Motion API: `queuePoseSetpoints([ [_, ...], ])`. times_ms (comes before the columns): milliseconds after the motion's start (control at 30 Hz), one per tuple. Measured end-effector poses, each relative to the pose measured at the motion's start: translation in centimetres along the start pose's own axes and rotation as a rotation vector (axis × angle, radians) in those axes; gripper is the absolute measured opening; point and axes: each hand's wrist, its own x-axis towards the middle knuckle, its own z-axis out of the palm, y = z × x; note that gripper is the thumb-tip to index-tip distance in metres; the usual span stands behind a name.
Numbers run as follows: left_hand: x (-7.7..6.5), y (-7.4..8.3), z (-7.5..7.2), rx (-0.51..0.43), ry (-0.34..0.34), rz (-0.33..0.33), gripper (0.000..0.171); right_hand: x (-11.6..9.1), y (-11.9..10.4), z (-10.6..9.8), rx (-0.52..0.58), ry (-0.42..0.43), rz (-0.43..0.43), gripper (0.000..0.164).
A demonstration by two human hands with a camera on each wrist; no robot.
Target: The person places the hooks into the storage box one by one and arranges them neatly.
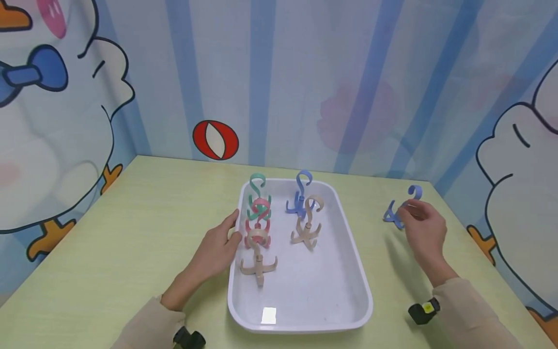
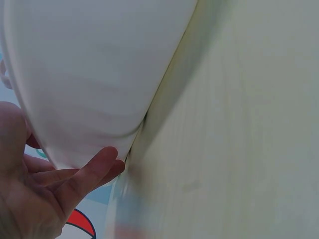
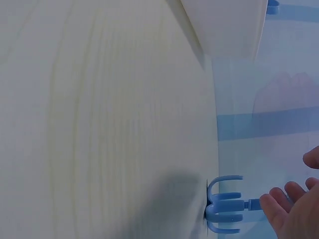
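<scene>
A white tray point(image 1: 305, 291) holds several small hook racks with curved tops and splayed prongs: green point(image 1: 257, 182), pink point(image 1: 260, 202), blue point(image 1: 301, 194) and two beige ones point(image 1: 307, 232) point(image 1: 258, 266). My left hand point(image 1: 218, 247) touches the tray's left side, its fairly straight fingers against the outer wall in the left wrist view. Right of the tray, another blue hook rack point(image 3: 224, 205) stands upright on the table. My right hand point(image 1: 423, 228) is at its stem, partly hiding it. In the right wrist view, the thumb is apart from the fingers.
The pale yellow table point(image 1: 165, 203) extends on both sides of the tray. Behind it rises a blue-striped backdrop point(image 1: 287, 97) with printed cartoon figures. A small dark device point(image 1: 424, 311) sits at the right wrist, another point(image 1: 188, 338) at the left.
</scene>
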Motion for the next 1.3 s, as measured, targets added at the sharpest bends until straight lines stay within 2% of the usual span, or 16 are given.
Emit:
queuePoseSetpoints([
  [267, 0.0, 0.0, -0.1, 0.0, -0.001, -0.002, 0.063, 0.7, 0.6, -0.1, -0.025, 0.071, 0.056, 0.051],
  [700, -0.1, -0.1, -0.1, -0.006, 0.003, -0.005, 0.063, 1.4, 0.6, -0.2, -0.013, 0.067, 0.11, 0.057],
  [1300, -0.1, 0.2, 0.0, -0.007, -0.001, -0.007, 0.063, 3.4, 1.3, 0.7, 0.087, 0.06, 0.155, 0.072],
])
